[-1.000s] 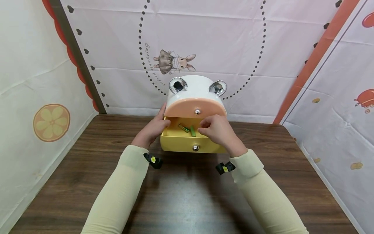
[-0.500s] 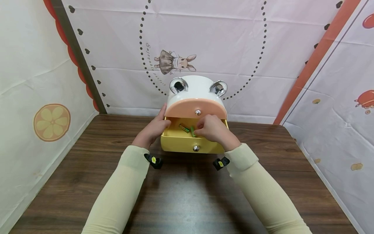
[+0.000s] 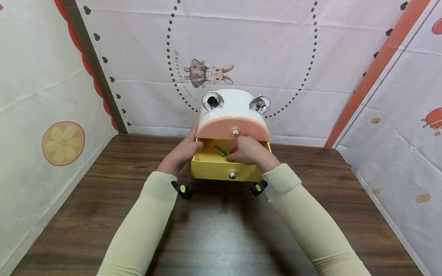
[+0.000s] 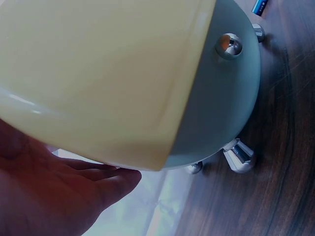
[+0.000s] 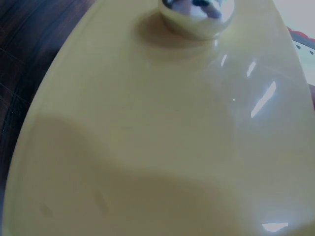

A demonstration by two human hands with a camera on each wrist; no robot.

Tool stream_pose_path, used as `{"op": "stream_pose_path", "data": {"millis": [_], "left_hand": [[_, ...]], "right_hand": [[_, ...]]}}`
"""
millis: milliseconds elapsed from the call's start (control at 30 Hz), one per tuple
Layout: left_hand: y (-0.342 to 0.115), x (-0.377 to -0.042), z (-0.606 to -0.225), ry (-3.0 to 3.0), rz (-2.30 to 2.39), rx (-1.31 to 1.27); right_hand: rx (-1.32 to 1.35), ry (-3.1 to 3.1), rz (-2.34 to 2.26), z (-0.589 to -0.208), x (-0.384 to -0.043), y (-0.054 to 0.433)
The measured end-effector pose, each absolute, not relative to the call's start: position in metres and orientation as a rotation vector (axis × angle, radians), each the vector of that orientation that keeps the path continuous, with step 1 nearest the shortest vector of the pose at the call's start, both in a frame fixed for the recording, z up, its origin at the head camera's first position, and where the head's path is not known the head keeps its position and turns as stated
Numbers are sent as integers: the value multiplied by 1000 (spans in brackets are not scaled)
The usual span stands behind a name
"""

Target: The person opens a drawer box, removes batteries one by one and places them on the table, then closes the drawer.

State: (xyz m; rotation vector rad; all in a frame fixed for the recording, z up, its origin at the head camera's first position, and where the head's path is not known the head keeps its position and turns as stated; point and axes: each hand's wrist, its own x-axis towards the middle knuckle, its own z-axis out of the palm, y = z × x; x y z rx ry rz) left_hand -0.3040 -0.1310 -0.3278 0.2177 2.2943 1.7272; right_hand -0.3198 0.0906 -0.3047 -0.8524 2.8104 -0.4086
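A frog-like desktop drawer cabinet [image 3: 226, 103] has a white body, an orange top drawer [image 3: 221, 127] and a pulled-out yellow drawer [image 3: 210, 170]. My left hand [image 3: 181, 154] holds the left side, its thumb over the yellow drawer's edge and its fingers along the outside. Inside that drawer, my right hand [image 3: 250, 151] has thumb and fingers pinched on a green battery [image 3: 227, 152], mostly hidden beneath them. Another green battery [image 3: 219, 151] lies just to its left. The right wrist view is filled by the drawer's front and silver knob [image 5: 197, 17]; the hand is out of that view.
Below the yellow drawer, the left wrist view shows a grey-green lower drawer [image 4: 226, 93] and silver feet [image 4: 239, 156]. A small blue cylinder [image 4: 259, 7] lies on the dark wooden table [image 3: 221, 230]. Printed cloth walls [image 3: 269, 50] stand behind and at both sides.
My right hand has moved left and down inside the drawer, from beside the green battery to closing over it. The left hand keeps its place on the cabinet's side.
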Motion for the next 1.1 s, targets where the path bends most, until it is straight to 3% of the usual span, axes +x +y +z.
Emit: {"op": "stream_pose_path", "data": {"millis": [1100], "left_hand": [[-130,-305,-329,2279,1737,191]], "right_hand": [[-819,2839,-317,-317,-330,86]]}}
